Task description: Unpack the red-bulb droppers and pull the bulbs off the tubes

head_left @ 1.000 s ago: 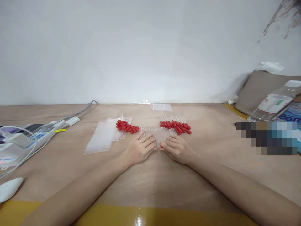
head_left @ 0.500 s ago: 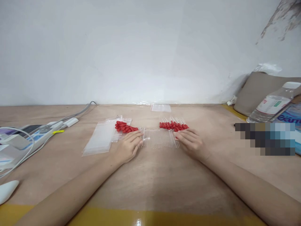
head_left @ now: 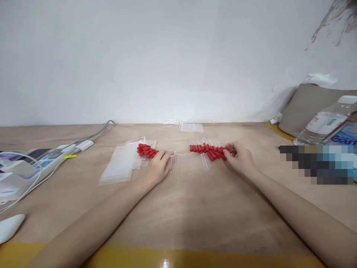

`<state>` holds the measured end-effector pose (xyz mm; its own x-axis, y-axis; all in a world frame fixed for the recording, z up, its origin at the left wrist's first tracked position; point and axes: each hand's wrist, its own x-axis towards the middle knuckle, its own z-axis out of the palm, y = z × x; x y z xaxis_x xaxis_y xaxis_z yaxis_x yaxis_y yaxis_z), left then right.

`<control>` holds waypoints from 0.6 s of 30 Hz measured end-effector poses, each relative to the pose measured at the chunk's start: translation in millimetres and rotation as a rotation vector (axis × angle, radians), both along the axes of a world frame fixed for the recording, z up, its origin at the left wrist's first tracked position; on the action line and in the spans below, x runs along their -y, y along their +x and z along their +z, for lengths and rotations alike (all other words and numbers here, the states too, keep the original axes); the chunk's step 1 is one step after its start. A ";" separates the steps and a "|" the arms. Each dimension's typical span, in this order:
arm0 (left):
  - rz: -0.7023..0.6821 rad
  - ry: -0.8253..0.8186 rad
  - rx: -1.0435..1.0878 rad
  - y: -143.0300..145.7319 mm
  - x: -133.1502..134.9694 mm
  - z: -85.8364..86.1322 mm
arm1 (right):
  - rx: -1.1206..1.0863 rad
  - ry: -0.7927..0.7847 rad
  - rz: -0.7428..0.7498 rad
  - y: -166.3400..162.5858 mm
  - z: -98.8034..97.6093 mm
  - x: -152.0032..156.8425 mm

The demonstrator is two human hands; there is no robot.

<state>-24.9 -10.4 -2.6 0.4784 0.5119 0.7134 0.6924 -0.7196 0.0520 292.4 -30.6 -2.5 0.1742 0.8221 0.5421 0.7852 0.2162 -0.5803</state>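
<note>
A row of clear glass tubes lies side by side on the wooden table. Red rubber caps lie in two heaps, one at the left and one at the right. My left hand rests at the left end of the tube row, fingers curled against the tubes beside the left heap. My right hand is at the right end of the right heap, its fingertips pinched on red caps.
A stack of clear plastic bags lies left of the caps, and one more bag near the wall. A power strip with cables and a white object are at the left. A water bottle and a brown pouch are at the right.
Both hands have moved apart from the middle of the tube row: the left to its left end, the right out and back to the right heap of red caps.
</note>
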 end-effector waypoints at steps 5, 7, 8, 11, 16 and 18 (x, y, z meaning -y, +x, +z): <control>-0.079 -0.006 -0.042 3.0 3.2 -0.1 | 0.004 -0.005 0.039 -2.3 2.8 2.6; -0.115 -0.016 -0.042 5.1 6.9 2.7 | -0.005 0.025 0.043 -4.1 2.5 2.5; -0.130 -0.022 -0.042 5.9 8.7 4.1 | -0.015 0.035 0.038 -4.3 2.2 2.2; -0.166 -0.060 -0.051 7.4 12.5 5.4 | -0.076 0.056 -0.008 -1.4 1.0 0.3; -0.192 -0.112 -0.057 6.8 13.1 1.6 | -0.248 0.013 -0.206 13.0 -2.3 -6.2; -0.184 -0.122 -0.072 6.2 13.9 2.2 | -0.274 -0.040 -0.292 19.6 -4.8 -8.9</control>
<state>-18.7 -24.3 -0.4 0.6193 0.4915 0.6123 0.5551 -0.8256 0.1014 312.0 -21.7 -7.3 0.5377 0.7358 0.4118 0.6252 -0.0202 -0.7802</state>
